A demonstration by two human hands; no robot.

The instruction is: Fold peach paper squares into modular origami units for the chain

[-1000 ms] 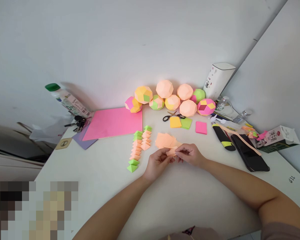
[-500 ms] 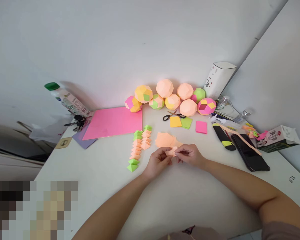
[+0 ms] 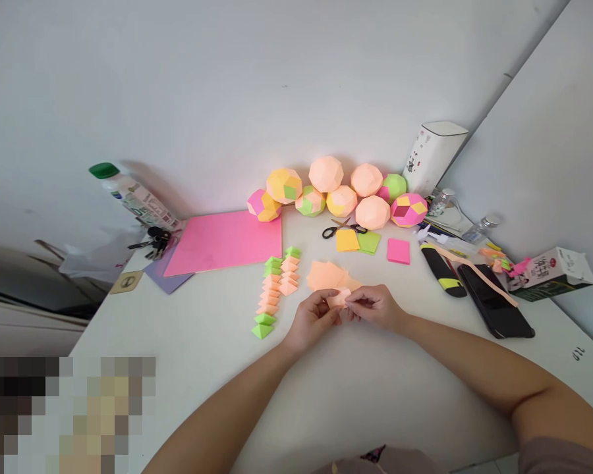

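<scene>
Between my two hands is a small piece of peach paper (image 3: 338, 299), partly folded. My left hand (image 3: 313, 320) pinches its left side, and my right hand (image 3: 379, 307) pinches the right side; the fingers hide much of it. Just behind lie loose peach paper sheets (image 3: 323, 275). Left of my hands, folded paper units (image 3: 271, 289) in green and peach stand in two rows. Farther back are a yellow sticky-note pad (image 3: 346, 241), a green pad (image 3: 369, 242), a pink pad (image 3: 398, 251) and black-handled scissors (image 3: 330, 232).
Several faceted paper balls (image 3: 326, 174) are piled against the wall. A pink board (image 3: 227, 242), a green-capped bottle (image 3: 138, 201) and keys (image 3: 157, 243) are at left. On the right are a cutter (image 3: 442, 270), a black phone (image 3: 494, 303), a milk carton (image 3: 553, 273) and a white container (image 3: 435, 158).
Almost nothing differs. The fingers have shifted very slightly on the peach paper, which both hands still hold in the same place.
</scene>
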